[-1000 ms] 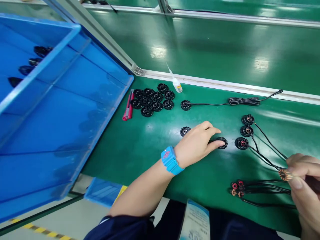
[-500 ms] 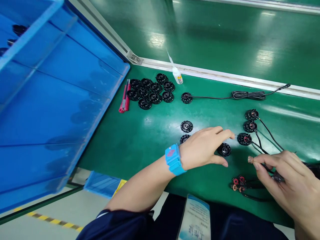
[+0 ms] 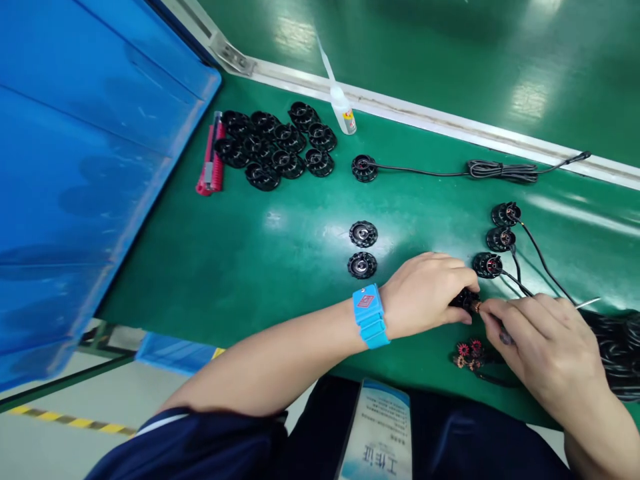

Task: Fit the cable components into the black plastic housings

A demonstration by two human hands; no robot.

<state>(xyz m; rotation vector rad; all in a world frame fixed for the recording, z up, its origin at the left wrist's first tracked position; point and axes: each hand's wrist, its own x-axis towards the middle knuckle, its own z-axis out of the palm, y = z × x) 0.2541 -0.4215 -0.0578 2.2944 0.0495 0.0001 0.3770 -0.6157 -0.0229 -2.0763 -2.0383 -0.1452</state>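
Note:
My left hand [image 3: 433, 293], with a blue wrist strap [image 3: 371, 316], grips a black round plastic housing [image 3: 465, 299] between thumb and fingers. My right hand [image 3: 547, 357] pinches a small copper-wound coil [image 3: 477, 306] and presses it against the housing's right side; how deep it sits is hidden by fingers. A thin pale rod [image 3: 589, 303] sticks out behind my right hand, its kind unclear. Two loose housings [image 3: 363, 265] lie left of my hands. Just above my right hand are several housings with cables [image 3: 487, 265]. Below, several red and copper coils [image 3: 469, 355] lie bunched together.
Black housings [image 3: 289, 163] cluster at the back left beside a red utility knife [image 3: 211, 160]. A white dropper bottle [image 3: 343, 112] stands by the metal rail. One housing with a bundled cable [image 3: 503, 171] lies behind. A blue crate [image 3: 100, 167] fills the left; black cables [image 3: 620, 353] pile at right.
My left hand has closed on the housing and lifted it. My right hand has moved left, bringing the copper coil up to it. The view has shifted slightly.

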